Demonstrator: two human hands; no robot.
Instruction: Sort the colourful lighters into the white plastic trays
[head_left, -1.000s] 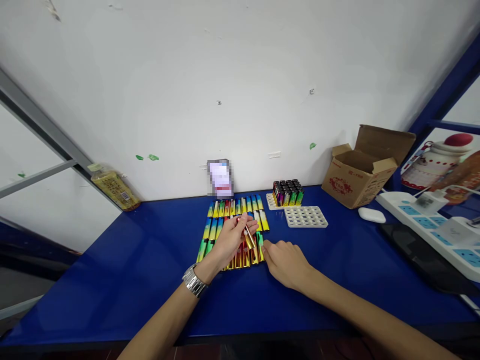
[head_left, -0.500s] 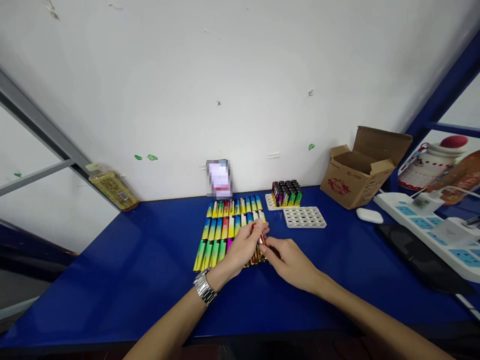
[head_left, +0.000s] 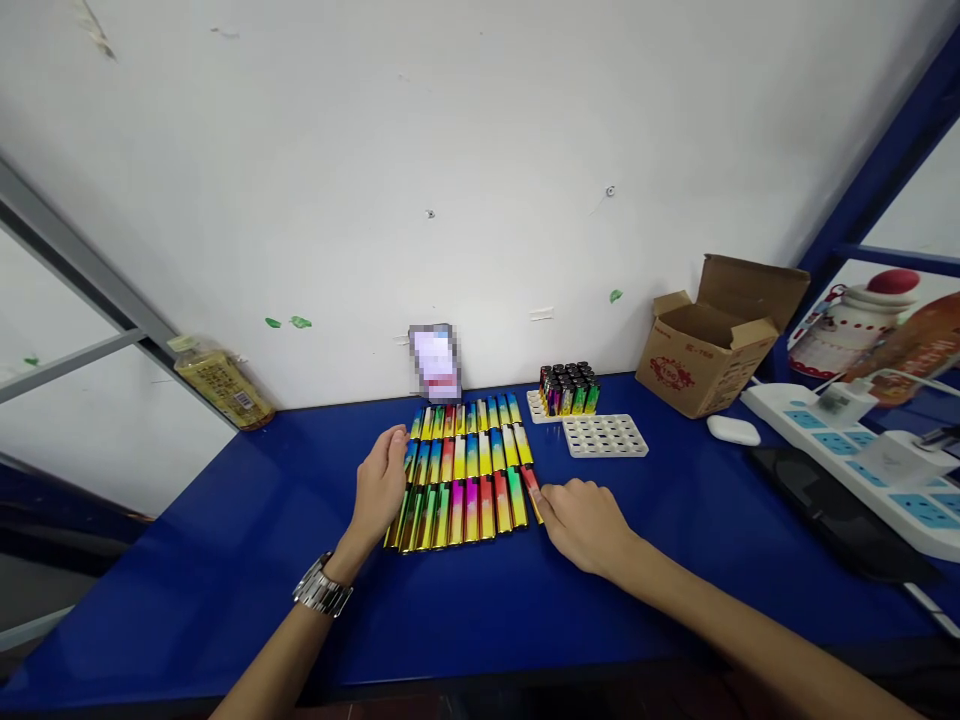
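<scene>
Three rows of colourful lighters lie side by side on the blue table, their lower halves shiny yellow. At the left end of the rows is my left hand, fingers stretched out and held close to the outermost lighters; it holds nothing that I can see. My right hand is at the right end of the front row, thumb and fingers closed on a red and yellow lighter. That lighter lies slightly tilted beside a green one. The right fingertips are partly hidden behind the hand.
Upright lighters stand grouped in a white holder at the back. Before it lies another white holed tray. A phone leans on the wall. Around the table are a carton, a bottle, a white case and a power strip.
My left hand has moved left from the right side of the rows to their left end. The red lighter, earlier between both hands, is now down at the front row's right end.
</scene>
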